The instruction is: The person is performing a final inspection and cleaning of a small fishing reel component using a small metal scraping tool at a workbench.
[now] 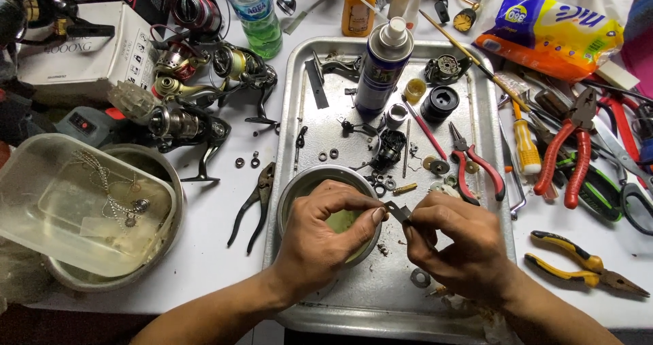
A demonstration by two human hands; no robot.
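Both hands work over the near half of the metal tray (299, 113), which sits on the white table (218, 250). The left hand (323, 233) and the right hand (445, 239) meet at a small dark metal part (397, 211), pinched between thumb and forefinger on each side. The part sits between the two hands, just above the right edge of the steel bowl (299, 185), which holds a greenish liquid and lies partly under the left hand.

Orientation: the long axis of the part runs roughly left to right, slightly tilted, so that one end points to each hand. The left fingertips grip the left end; the right fingertips close on the right end from below. Neither hand is clearly nearer; the part is shared. Its exact shape is too small to tell.

Surroundings: loose washers and small rings (381, 182) lie on the tray just beyond the hands, a brass pin (404, 189) among them. A spray can (382, 69) stands upright at the far middle of the tray. Red-handled pliers (473, 165) lie to the right of the loose parts; dark pliers (255, 202) lie on the table just left of the tray
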